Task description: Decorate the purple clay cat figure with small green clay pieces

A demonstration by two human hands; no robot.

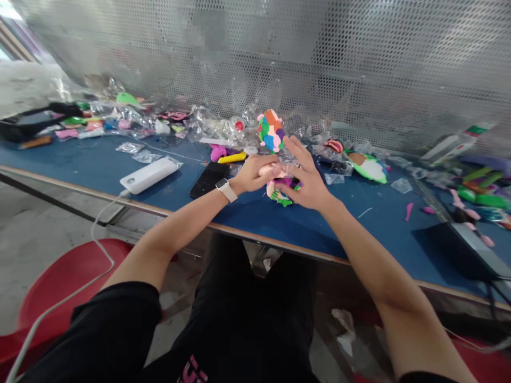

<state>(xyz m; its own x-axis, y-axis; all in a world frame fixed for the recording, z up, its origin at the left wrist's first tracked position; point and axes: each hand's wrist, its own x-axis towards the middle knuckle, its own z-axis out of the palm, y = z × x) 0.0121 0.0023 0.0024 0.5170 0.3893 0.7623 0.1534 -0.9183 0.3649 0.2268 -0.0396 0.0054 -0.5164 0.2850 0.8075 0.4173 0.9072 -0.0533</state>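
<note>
My left hand (257, 173), with a watch on the wrist, has its fingers closed around a piece of light pink clay (275, 169) in a clear wrapper. My right hand (307, 178) reaches in from the other side, fingers spread, its thumb and fingertips at the wrapper's right end. Just below the hands, a multicoloured clay piece (279, 197) with green, pink and purple parts lies on the blue table (247, 213), partly hidden by my right hand. Behind the hands stands another piece covered in coloured clay patches (271, 131).
A black phone (209, 180), a yellow tool (232, 158) and a white power bank (149, 174) with a cable lie to the left. Clear wrappers and clay line the perforated metal panel (239, 58). Rightward are a patched clay piece (369, 167) and a dark device (465, 250).
</note>
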